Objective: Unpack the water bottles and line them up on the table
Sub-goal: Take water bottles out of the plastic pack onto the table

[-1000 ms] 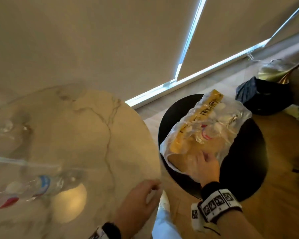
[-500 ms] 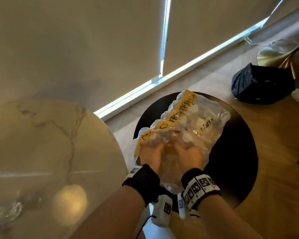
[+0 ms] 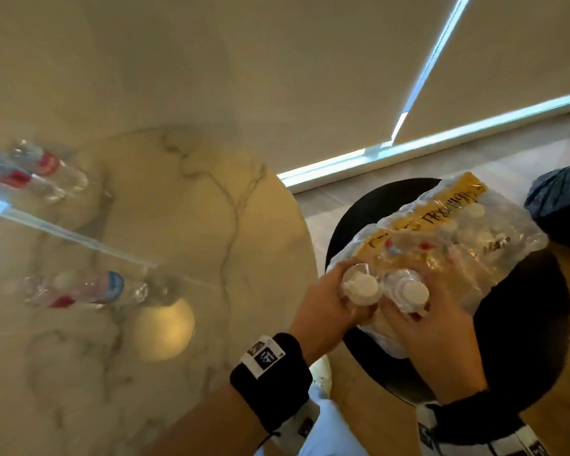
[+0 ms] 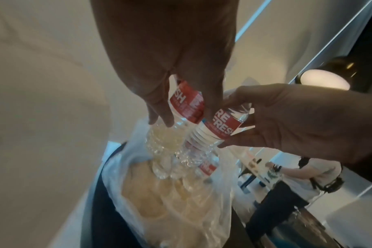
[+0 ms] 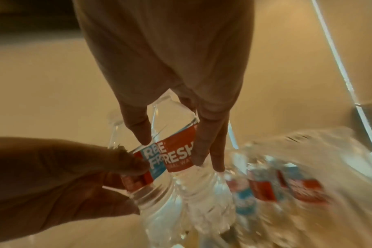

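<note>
My left hand (image 3: 338,292) grips a clear water bottle (image 3: 359,286) with a white cap and a red and blue label. Beside it, my right hand (image 3: 431,301) grips a second capped bottle (image 3: 414,291). Both bottles are upright and touch each other at the torn near end of the plastic pack wrap (image 3: 458,232). In the left wrist view my fingers (image 4: 159,109) curl round the labelled bottle (image 4: 185,104). In the right wrist view my fingers (image 5: 202,142) clasp the second bottle (image 5: 181,156). More bottles (image 5: 276,189) remain inside the wrap.
The pack sits on a round black stool (image 3: 524,324) right of the round marble table (image 3: 178,225). Blurred bottles are on the table at the far left (image 3: 37,169) and nearer me (image 3: 76,287). A dark bag (image 3: 560,209) lies on the wooden floor. A person (image 4: 297,176) stands in the background.
A second ago my left hand was at the marble table's edge; it then joined the right hand inside the wrap. Now each hand holds a bottle raised at the wrap's opening.
</note>
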